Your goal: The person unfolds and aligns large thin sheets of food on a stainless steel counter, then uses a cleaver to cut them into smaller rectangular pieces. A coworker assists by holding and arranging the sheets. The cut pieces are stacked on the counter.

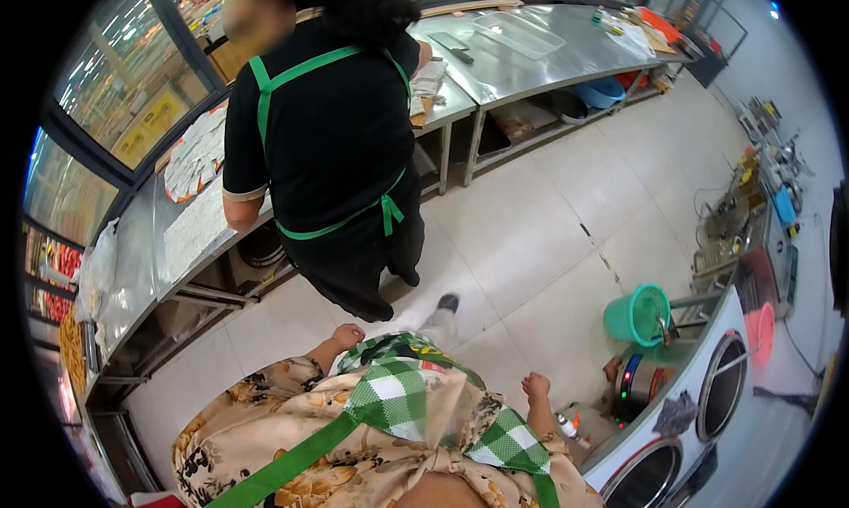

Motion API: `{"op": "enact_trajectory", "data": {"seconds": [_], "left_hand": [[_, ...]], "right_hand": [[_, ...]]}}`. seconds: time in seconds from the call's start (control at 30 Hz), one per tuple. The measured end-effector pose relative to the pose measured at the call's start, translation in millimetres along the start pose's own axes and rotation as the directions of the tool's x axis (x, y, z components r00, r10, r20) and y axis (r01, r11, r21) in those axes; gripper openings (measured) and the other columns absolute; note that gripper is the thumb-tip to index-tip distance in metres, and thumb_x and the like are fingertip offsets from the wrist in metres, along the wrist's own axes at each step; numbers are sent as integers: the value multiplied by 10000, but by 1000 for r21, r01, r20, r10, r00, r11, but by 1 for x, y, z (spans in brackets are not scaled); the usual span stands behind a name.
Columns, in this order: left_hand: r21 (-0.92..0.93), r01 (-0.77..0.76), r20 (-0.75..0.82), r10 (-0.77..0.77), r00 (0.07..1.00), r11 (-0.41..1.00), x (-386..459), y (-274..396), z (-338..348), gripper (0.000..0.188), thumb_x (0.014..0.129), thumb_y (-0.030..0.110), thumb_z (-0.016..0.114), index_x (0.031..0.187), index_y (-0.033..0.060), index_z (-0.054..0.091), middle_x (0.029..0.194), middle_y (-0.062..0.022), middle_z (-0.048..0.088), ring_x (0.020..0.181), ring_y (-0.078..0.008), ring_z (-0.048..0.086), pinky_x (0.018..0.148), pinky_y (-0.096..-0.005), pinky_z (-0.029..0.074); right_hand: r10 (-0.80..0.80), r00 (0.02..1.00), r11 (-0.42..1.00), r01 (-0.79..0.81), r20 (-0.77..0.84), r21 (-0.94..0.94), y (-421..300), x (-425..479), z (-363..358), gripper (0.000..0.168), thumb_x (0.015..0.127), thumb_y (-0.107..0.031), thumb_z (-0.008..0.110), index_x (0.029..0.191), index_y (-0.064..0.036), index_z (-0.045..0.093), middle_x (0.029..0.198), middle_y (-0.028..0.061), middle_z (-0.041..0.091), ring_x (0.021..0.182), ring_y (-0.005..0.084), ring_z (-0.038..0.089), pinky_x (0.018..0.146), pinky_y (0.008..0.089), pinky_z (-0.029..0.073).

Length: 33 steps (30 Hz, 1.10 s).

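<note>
My left hand hangs beside the green-and-white checked apron, its fingers loosely curled and nothing seen in it. On the other side, my right hand is also curled, apart from everything and over the tiled floor. The nearest things to it are a green bucket and a metal cylinder with lit indicators. One of my feet reaches forward. Ahead, a person in black with green apron straps faces a steel worktable. Their body hides part of the tabletop.
A white-dusted sheet and a pale layered pile lie on the left worktable. A cleaver and a clear plastic tray rest on the farther steel table. At right stands a counter with round metal-rimmed openings.
</note>
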<state>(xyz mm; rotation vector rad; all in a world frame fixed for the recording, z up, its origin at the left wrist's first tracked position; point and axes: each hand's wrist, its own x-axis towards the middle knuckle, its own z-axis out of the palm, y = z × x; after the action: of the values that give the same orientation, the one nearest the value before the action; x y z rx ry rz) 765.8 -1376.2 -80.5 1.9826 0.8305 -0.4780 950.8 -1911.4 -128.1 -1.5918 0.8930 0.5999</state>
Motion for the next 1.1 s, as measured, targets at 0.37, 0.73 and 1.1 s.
{"op": "enact_trajectory", "data": {"seconds": [0.37,0.73,1.1], "left_hand": [[424,35,304,-179,936,905,183,39,45,136,714,172,564,753,104,676,799,-89,659,733,-234,635,665,-364,506],[-220,266,-71,-287,955,939,260,208,6,208,750,271,614,877,117,675,810,-90,659,692,-201,635,595,-347,512],[-989,-23,-123,-745,656,143,415,382,-8,172,783,111,575,953,94,595,777,-60,630,624,-144,593,491,-256,435]], "right_hand": [[-63,893,914,231,445,-333,-326,137,220,215,801,-100,540,1000,-27,576,792,74,626,633,163,604,528,254,480],[-324,550,448,806,770,-387,-602,202,474,235,771,-137,607,946,19,614,786,93,642,679,162,606,634,279,488],[-578,-40,-152,987,815,-60,-761,233,749,544,697,-182,671,1136,51,450,1125,224,480,1090,386,413,952,449,316]]}}
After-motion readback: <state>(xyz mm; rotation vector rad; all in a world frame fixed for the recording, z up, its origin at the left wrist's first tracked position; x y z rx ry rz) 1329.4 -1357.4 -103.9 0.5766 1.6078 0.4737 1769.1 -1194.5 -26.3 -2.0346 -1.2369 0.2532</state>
